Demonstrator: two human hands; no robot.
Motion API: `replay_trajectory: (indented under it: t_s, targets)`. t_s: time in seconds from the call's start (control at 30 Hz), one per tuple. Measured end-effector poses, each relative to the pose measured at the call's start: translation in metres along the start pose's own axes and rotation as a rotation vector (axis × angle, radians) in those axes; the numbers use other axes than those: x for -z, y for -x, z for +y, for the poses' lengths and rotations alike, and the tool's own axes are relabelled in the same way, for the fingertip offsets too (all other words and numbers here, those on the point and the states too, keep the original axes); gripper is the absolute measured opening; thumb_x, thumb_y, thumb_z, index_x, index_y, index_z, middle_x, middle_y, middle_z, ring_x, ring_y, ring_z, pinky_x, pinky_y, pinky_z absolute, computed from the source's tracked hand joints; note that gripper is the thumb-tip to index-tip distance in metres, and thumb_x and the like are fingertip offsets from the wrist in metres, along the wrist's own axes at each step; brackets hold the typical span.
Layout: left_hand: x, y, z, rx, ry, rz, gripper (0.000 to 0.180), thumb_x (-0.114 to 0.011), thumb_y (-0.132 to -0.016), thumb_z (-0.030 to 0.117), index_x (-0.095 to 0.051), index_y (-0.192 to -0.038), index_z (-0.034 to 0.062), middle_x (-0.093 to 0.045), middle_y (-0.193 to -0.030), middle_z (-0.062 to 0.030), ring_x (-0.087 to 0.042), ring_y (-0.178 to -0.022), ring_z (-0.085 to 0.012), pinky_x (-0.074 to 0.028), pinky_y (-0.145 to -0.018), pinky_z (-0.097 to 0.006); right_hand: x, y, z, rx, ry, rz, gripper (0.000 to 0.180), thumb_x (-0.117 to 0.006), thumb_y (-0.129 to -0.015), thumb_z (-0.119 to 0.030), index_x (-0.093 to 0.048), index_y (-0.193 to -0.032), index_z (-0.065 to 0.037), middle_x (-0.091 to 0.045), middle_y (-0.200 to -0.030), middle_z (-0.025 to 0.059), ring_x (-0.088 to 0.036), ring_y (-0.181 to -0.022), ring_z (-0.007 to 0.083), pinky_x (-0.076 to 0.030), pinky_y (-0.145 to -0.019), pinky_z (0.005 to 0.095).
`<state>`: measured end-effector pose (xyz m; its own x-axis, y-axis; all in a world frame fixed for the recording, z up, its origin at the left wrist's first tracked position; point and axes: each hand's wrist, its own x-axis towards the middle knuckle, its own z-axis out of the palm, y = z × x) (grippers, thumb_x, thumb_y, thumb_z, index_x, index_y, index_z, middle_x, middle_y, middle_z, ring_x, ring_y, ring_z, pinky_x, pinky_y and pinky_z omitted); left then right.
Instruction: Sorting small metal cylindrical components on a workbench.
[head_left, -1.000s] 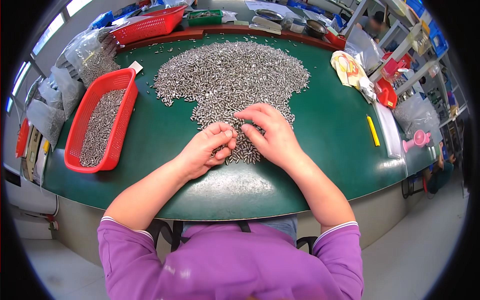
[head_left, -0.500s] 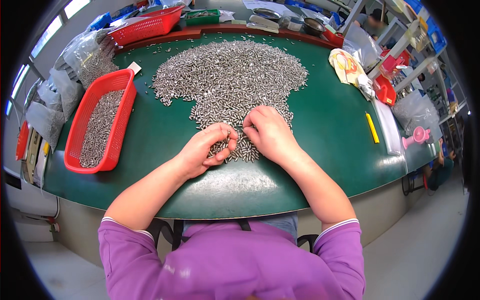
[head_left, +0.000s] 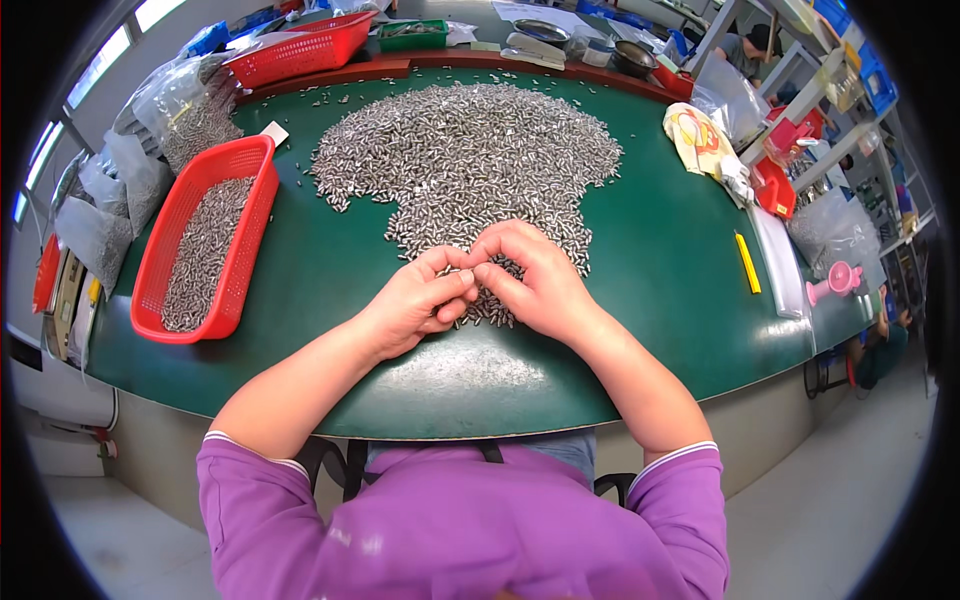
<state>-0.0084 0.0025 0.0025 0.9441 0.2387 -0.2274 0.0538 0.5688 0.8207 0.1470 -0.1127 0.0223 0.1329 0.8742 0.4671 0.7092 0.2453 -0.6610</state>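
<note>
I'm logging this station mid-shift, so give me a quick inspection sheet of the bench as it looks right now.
Surface: green table, worn pale patch at near edge.
Job's things: wide heap of small metal pieces; red basket partly filled with them.
Clutter: yellow tool, pink holder, clear bags of pieces, second red basket.
Hands: left hand and right hand meet fingertip to fingertip at heap's near edge; held piece not discernible.
Cables: nothing seen.
Surroundings: shelves, another person at right.
</note>
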Motion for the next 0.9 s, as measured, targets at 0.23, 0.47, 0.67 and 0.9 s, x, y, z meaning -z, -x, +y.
replay_trajectory:
  t_s: [0.23, 0.47, 0.67, 0.9]
  targets:
    - [-0.004, 0.001, 0.006, 0.018, 0.001, 0.047, 0.012, -0.046, -0.095, 0.017, -0.051, -0.098, 0.0069, -0.054, -0.084, -0.0056, -0.038, -0.05, -0.0056, -0.023, -0.036, -0.017, 0.013, 0.004, 0.01, -0.086, 0.44, -0.024, 0.014, -0.065, -0.079, -0.012, -0.066, -0.092, -0.007, -0.062, -0.096, 0.01, -0.057, -0.097, 0.0291, -0.046, -0.085, 0.0402]
    - [-0.007, 0.001, 0.009, 0.042, -0.025, 0.067, 0.015, -0.041, -0.094, 0.017, -0.051, -0.096, 0.0051, -0.054, -0.083, -0.0074, -0.038, -0.049, -0.0076, -0.024, -0.036, -0.018, 0.004, 0.005, 0.018, -0.048, 0.527, -0.053, 0.007, -0.064, -0.078, -0.012, -0.063, -0.083, -0.006, -0.061, -0.088, 0.0088, -0.057, -0.088, 0.0306, -0.046, -0.079, 0.0413]
    - [-0.001, 0.002, 0.006, 0.03, -0.021, 0.035, 0.015, -0.042, -0.094, 0.016, -0.049, -0.1, 0.0052, -0.053, -0.087, -0.0075, -0.039, -0.051, -0.0078, -0.024, -0.036, -0.018, 0.004, -0.004, 0.004, 0.097, 0.396, 0.114, 0.009, -0.064, -0.078, -0.012, -0.06, -0.083, -0.006, -0.059, -0.087, 0.0094, -0.057, -0.087, 0.0302, -0.046, -0.077, 0.042]
    - [-0.001, 0.0, 0.005, 0.036, -0.006, -0.026, 0.015, -0.048, -0.093, 0.011, -0.049, -0.107, 0.005, -0.055, -0.087, -0.0041, -0.043, -0.055, -0.0044, -0.024, -0.037, -0.016, -0.001, -0.001, -0.002, 0.136, 0.208, 0.044, 0.01, -0.063, -0.08, -0.013, -0.059, -0.086, -0.006, -0.06, -0.092, 0.0099, -0.057, -0.092, 0.0305, -0.045, -0.083, 0.0418]
